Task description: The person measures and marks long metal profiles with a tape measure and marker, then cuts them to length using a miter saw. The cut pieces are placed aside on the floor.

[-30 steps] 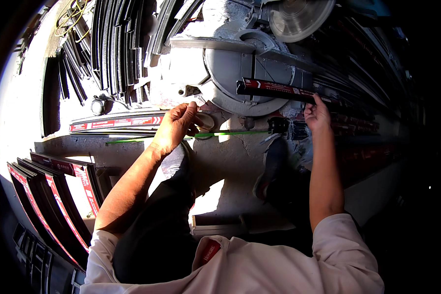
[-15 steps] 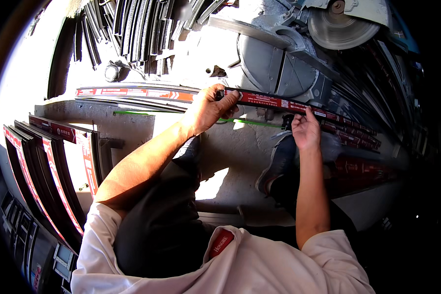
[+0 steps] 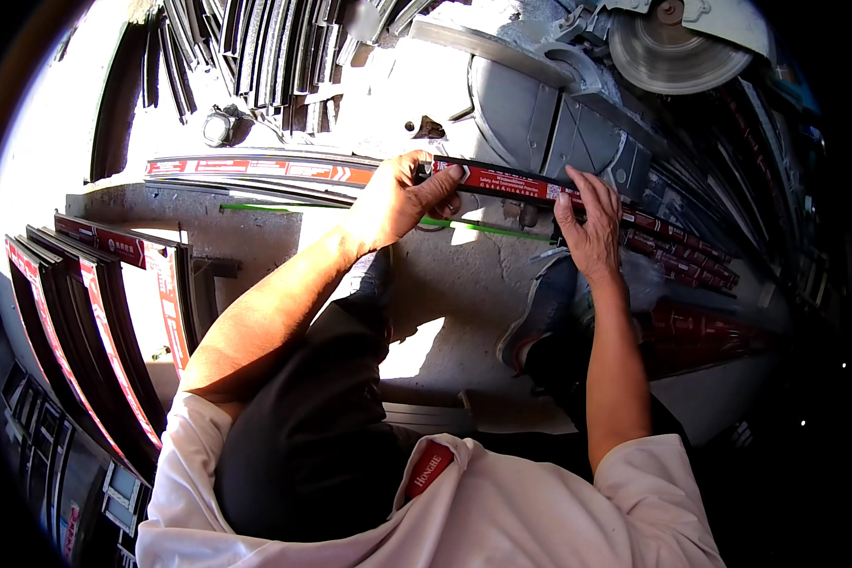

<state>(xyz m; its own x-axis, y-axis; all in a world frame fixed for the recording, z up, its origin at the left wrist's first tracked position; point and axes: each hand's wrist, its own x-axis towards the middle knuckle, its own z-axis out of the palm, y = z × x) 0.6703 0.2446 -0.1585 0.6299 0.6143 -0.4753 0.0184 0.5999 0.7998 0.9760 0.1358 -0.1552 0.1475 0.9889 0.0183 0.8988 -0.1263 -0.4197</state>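
Observation:
My left hand (image 3: pixel 407 201) is closed around the left end of a long, dark profile strip (image 3: pixel 502 183) with red printed film on its face. The strip slants down to the right in front of the saw's grey round table (image 3: pixel 513 114). Farther along it, my right hand (image 3: pixel 592 222) lies across the strip, back up, with its fingers stretched out and the thumb apart. Part of the strip is hidden beneath those fingers. More red-filmed profiles (image 3: pixel 677 260) lie just beyond my right hand.
A circular saw blade (image 3: pixel 677 52) stands at the top right. Dark offcuts (image 3: pixel 270 62) are heaped at the upper left. Red-labelled profiles (image 3: pixel 104 312) stack at the left, and others (image 3: pixel 246 168) lie behind my left hand. A green strip (image 3: pixel 502 229) runs below the held profile.
My right hand has turned from palm up under the strip to back up over it, with its fingers reaching across. My left hand keeps its hold on the end.

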